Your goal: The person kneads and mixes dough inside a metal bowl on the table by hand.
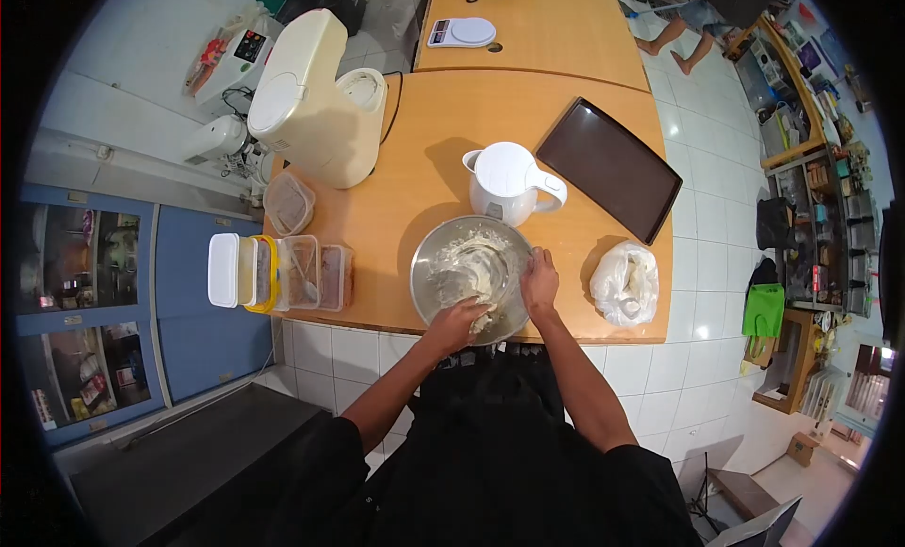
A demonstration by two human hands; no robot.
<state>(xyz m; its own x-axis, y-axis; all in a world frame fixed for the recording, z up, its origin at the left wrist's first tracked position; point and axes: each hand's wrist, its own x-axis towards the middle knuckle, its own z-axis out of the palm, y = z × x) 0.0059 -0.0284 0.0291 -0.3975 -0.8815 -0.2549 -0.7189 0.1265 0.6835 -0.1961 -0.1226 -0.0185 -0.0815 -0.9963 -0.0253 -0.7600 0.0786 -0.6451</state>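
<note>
Metal bowl [426, 281]: on the bench [377, 292], at the near edge, with its near rim reaching about to that edge; whether it overhangs cannot be told.
Pale mixture [479, 264]: inside the bowl, clumped towards the middle and smeared up the wall, with loose, floury-looking patches.
Left hand [452, 326]: reaching over the near-left rim into the mixture, fingers bent and their tips hidden, so how far they are spread or what they grip cannot be told.
Right hand [540, 285]: at the right rim, fingers closed on the metal, steadying it.
White kettle [506, 177]: upright just beyond the bowl, lid down, handle towards the right; contact with the rim cannot be made out.
Plastic bag [626, 283]: near the right near corner, bunched.
Dark tray [611, 170]: flat and slanted, its nearest corner by the right edge.
Stand mixer [316, 104]: towards the left edge, beyond the plastic containers [302, 272] at the left near corner.
Slip risk: a hard push by the left hand with a loose right hold could turn the bowl or tip it over the near edge.
Knock risk: shoving the bowl away could jolt the kettle, spilling any contents.
Spill risk: brisk stirring could throw dry bits over the rim.
</note>
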